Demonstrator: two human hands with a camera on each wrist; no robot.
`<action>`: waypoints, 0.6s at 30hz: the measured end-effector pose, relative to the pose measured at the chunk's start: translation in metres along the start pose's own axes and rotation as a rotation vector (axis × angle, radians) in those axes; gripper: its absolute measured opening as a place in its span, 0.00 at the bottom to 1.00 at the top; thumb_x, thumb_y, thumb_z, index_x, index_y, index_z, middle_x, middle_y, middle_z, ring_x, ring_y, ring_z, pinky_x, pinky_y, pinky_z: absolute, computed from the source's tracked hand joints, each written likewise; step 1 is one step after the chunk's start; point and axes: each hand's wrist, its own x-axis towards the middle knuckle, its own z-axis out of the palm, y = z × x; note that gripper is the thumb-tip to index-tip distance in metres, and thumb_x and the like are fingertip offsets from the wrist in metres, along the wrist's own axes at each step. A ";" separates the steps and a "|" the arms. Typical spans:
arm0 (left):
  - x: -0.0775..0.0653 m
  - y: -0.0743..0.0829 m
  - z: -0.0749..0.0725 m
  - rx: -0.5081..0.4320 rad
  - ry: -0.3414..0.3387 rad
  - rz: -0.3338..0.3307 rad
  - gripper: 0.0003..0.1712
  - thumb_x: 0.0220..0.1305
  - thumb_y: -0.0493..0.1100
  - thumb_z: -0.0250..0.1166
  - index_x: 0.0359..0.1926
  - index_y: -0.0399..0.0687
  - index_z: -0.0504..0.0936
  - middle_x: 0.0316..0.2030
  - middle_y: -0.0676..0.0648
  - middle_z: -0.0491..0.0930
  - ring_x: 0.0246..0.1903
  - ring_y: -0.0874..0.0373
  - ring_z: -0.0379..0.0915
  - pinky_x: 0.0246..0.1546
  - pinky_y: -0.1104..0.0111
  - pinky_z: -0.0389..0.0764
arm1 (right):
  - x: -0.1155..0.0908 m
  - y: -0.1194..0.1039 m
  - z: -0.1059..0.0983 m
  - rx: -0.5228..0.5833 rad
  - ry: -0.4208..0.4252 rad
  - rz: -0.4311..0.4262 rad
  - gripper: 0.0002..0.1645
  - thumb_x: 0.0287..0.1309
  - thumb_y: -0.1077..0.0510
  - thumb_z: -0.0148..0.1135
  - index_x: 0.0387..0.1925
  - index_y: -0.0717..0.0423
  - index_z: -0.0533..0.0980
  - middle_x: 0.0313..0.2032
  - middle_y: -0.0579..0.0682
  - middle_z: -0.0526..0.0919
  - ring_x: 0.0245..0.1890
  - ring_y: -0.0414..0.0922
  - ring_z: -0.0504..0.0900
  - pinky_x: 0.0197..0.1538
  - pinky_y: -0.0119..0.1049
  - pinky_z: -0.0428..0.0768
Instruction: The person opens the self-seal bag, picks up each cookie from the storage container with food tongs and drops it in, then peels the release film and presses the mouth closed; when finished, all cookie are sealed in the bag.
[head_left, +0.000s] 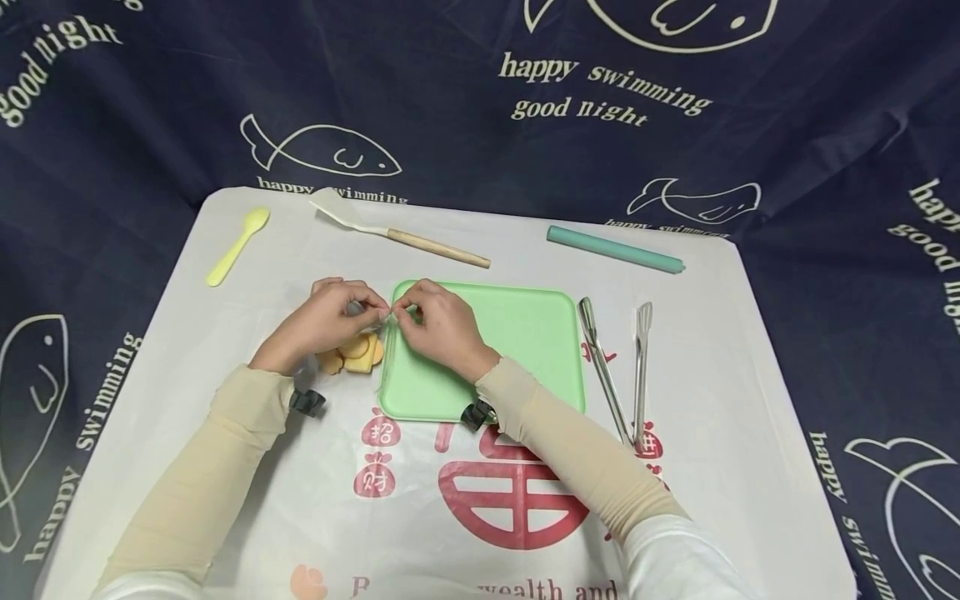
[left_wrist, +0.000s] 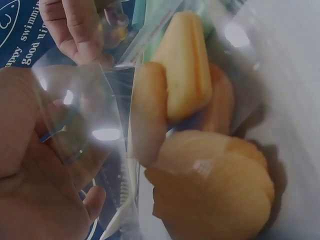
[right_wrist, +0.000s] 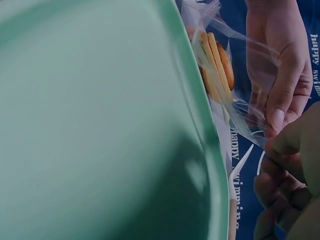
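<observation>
A clear plastic bag (right_wrist: 252,57) holds several golden-brown, bread-like pieces (head_left: 358,352) and stands at the left edge of a green tray (head_left: 517,342). My left hand (head_left: 322,321) is above the pieces and pinches the bag's edge between thumb and forefinger. Opposite it, my right hand (head_left: 442,329) pinches the same edge over the tray's left side, the fingertips of both hands almost meeting. In the left wrist view the transparent film spreads in front of the left hand (left_wrist: 45,155), with the pieces lying beside it. No pieces show on the tray.
Steel tongs (head_left: 637,375) lie spread open to the tray's right. Behind are a yellow spoon (head_left: 238,247), a spatula with a wooden handle (head_left: 438,247) and a teal stick (head_left: 615,249). A white cloth with red print covers the table (head_left: 300,517); dark blue fabric surrounds it.
</observation>
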 end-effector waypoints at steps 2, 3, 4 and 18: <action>0.000 0.000 0.001 -0.007 0.001 0.002 0.04 0.69 0.38 0.68 0.40 0.45 0.89 0.37 0.51 0.86 0.42 0.53 0.74 0.64 0.48 0.52 | 0.000 0.000 -0.001 0.003 -0.001 -0.011 0.07 0.66 0.54 0.64 0.39 0.48 0.87 0.37 0.42 0.82 0.32 0.39 0.80 0.34 0.29 0.75; 0.000 0.000 0.001 -0.009 0.003 0.002 0.04 0.69 0.38 0.68 0.40 0.45 0.89 0.37 0.51 0.86 0.42 0.52 0.74 0.63 0.48 0.52 | 0.000 0.001 -0.001 0.002 0.000 -0.019 0.07 0.66 0.54 0.65 0.39 0.48 0.87 0.37 0.42 0.82 0.32 0.39 0.80 0.34 0.29 0.75; 0.000 0.000 0.002 -0.013 0.004 0.001 0.04 0.69 0.38 0.68 0.40 0.45 0.89 0.36 0.51 0.86 0.42 0.52 0.74 0.63 0.48 0.52 | 0.000 0.001 -0.001 0.000 0.002 -0.026 0.07 0.66 0.54 0.65 0.39 0.49 0.87 0.37 0.42 0.82 0.32 0.39 0.80 0.34 0.29 0.75; -0.001 0.003 0.000 0.009 0.008 0.009 0.04 0.69 0.38 0.68 0.41 0.45 0.89 0.37 0.51 0.86 0.44 0.50 0.76 0.65 0.47 0.52 | 0.002 0.002 0.001 -0.034 0.056 -0.078 0.06 0.63 0.57 0.63 0.35 0.49 0.85 0.35 0.41 0.82 0.28 0.36 0.77 0.32 0.30 0.74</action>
